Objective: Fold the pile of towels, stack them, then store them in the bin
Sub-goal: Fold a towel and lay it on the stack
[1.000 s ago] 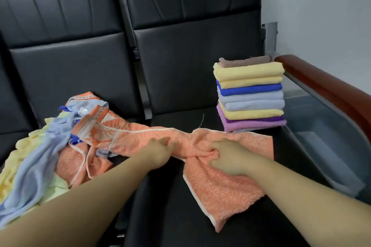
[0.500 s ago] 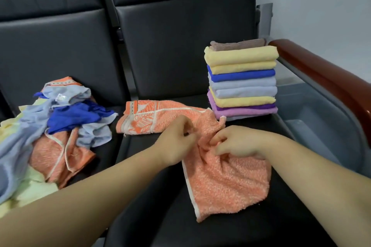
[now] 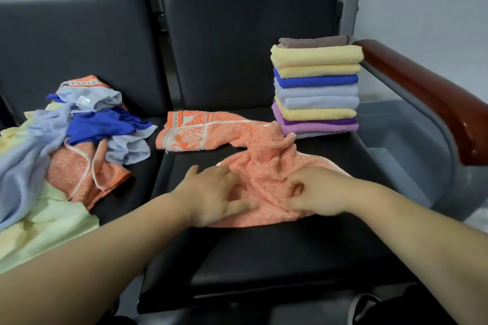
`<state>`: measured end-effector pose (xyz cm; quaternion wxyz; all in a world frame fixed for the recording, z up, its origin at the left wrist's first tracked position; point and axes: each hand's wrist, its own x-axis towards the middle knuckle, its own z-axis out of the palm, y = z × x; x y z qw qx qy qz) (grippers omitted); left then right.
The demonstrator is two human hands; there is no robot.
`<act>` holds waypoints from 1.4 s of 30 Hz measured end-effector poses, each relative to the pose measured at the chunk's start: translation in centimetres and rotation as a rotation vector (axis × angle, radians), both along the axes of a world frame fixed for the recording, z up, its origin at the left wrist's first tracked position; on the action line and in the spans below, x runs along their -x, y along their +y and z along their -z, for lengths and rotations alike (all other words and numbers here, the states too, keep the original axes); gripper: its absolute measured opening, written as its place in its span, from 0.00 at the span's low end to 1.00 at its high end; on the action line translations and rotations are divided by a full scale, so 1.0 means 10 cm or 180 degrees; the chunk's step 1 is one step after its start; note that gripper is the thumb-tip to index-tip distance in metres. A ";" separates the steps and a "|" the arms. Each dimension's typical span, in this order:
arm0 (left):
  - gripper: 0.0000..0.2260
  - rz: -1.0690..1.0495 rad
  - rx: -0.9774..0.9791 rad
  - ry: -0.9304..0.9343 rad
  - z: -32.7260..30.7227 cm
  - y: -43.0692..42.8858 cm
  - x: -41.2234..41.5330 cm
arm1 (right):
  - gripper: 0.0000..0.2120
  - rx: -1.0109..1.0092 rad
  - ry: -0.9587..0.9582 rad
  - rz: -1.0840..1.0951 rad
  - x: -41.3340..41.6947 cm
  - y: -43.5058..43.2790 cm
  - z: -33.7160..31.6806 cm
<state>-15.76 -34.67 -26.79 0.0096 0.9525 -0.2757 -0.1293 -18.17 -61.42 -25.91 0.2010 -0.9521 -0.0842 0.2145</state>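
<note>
well, the bench [image 3: 264,258] seat's front half lies bare below the crumpled orange towel [image 3: 266,166]; the folded stack [image 3: 317,92] sits at its back right corner, the grey bin [image 3: 412,145] beyond the right edge; left hand [image 3: 211,194] presses the towel, fingers spread; right hand [image 3: 318,192] pinches it, fingers curled.

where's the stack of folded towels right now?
In the head view, the neat stack of folded towels stands at the right rear of the black padded seat, beside the reddish-brown wooden armrest and just behind the crumpled orange terry towel.
</note>
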 end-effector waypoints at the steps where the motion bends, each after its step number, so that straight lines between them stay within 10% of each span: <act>1: 0.38 -0.0086 -0.0102 -0.0045 0.00 0.02 0.01 | 0.07 -0.0013 -0.0021 -0.0057 0.04 0.01 0.03; 9: 0.19 -0.0048 0.0605 -0.0672 0.03 -0.01 0.15 | 0.13 -0.0013 -0.0077 -0.0312 0.20 0.05 -0.11; 14: 0.07 -0.0097 0.1778 0.0659 0.01 -0.11 0.30 | 0.09 0.0307 -0.0254 -0.0388 0.15 0.10 -0.05; 21: 0.09 0.0033 0.1346 0.0157 0.19 -0.14 0.22 | 0.06 -0.0667 -0.0015 0.0289 0.12 0.18 -0.13; 30: 0.06 -0.1527 0.3173 0.1690 -0.26 0.01 -0.09 | 0.17 -0.0880 -0.0298 0.0284 0.03 0.25 -0.28; 34: 0.10 -0.0564 0.2166 0.0427 -0.56 0.03 -0.10 | 0.10 -0.0379 -0.0582 0.0125 -0.05 0.27 -0.33; 42: 0.18 -0.0204 0.1833 0.0025 -0.79 0.20 -0.19 | 0.14 -0.1037 -0.0961 0.0591 -0.20 0.11 -0.67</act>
